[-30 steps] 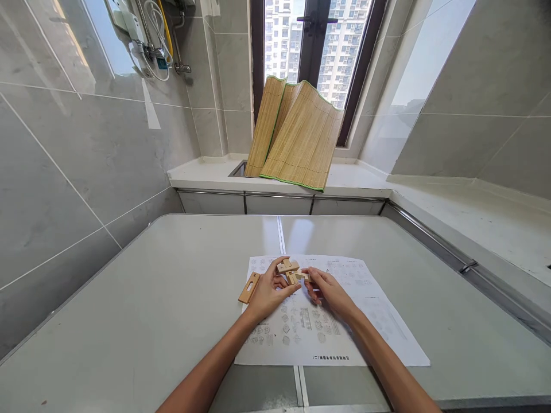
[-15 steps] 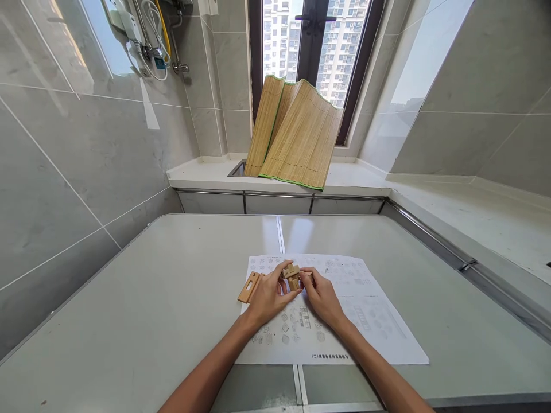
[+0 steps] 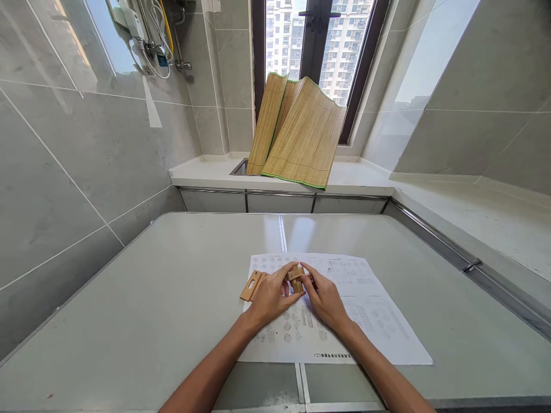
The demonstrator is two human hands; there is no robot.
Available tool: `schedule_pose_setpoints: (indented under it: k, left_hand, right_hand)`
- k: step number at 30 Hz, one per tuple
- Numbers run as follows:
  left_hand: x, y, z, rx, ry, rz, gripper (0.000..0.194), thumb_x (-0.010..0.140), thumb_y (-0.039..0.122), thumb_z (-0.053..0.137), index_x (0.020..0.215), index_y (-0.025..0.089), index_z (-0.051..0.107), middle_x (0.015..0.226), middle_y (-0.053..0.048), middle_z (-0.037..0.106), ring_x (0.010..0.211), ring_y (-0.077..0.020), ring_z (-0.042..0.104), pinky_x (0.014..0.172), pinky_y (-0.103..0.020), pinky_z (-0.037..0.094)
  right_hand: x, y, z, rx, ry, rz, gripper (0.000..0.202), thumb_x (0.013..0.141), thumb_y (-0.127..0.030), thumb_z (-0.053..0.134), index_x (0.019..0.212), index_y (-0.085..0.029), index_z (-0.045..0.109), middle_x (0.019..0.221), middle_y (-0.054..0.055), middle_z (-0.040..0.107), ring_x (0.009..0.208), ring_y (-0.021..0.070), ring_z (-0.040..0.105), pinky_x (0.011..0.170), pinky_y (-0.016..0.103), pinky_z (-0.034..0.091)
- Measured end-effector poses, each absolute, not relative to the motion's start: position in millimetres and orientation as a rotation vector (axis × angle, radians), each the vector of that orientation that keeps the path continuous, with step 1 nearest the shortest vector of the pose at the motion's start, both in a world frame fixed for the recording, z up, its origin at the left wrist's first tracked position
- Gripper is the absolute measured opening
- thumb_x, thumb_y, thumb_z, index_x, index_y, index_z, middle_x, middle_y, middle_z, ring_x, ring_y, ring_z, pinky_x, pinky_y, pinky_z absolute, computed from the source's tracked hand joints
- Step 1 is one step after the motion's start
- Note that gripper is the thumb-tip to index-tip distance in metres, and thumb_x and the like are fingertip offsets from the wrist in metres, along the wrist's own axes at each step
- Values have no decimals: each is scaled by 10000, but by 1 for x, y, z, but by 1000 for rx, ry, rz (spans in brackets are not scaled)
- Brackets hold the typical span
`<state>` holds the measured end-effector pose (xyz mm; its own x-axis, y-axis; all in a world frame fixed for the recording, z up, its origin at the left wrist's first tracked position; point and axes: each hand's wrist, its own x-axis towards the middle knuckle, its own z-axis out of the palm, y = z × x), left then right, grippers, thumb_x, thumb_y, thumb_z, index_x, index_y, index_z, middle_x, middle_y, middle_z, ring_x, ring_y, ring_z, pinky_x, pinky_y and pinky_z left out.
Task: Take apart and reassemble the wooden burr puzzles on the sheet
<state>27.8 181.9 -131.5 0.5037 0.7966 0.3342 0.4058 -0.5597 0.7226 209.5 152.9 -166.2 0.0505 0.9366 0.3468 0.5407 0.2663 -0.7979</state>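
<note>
Above a printed paper sheet (image 3: 370,321), my left hand (image 3: 273,292) grips a small assembly of wooden blocks (image 3: 295,275) between thumb and fingers. My right hand (image 3: 322,292) closes on the right side of the same assembly, its fingertips against the blocks. Part of a small wooden piece shows between the right fingers, mostly hidden. Flat wooden pieces (image 3: 249,285), one with a slot, lie just left of my left hand at the sheet's edge.
The sheet lies on a pale table (image 3: 129,321) with a strip down its middle. Beyond are a white ledge (image 3: 206,172), a folded bamboo mat (image 3: 301,137) and a window. Tiled walls stand on both sides; hoses (image 3: 161,40) hang at the upper left.
My right hand's fingers have moved in over the top and right of the block assembly. The whole view has shifted slightly.
</note>
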Motion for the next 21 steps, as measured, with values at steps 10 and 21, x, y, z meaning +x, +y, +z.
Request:
schedule_pose_setpoints:
  k: [10, 21]
  left_hand:
    - [30, 181, -134, 2337, 1008, 892, 544, 884, 276, 647, 1415, 287, 530, 936, -23, 662, 750, -182, 613, 755, -315, 488]
    - [31, 179, -131, 2252, 952, 896, 568, 880, 305, 690, 1419, 335, 513, 1110, -28, 625, 724, -148, 572, 747, -310, 511]
  right_hand:
    - [205, 152, -170, -1368, -1614, 554, 507, 1024, -498, 445, 1459, -252, 532, 875, 55, 726, 772, 263, 669, 714, 360, 503]
    - [206, 146, -165, -1301, -1610, 555, 404, 1060, -442, 341, 1396, -239, 435, 753, -15, 652, 613, 202, 585, 645, 318, 447]
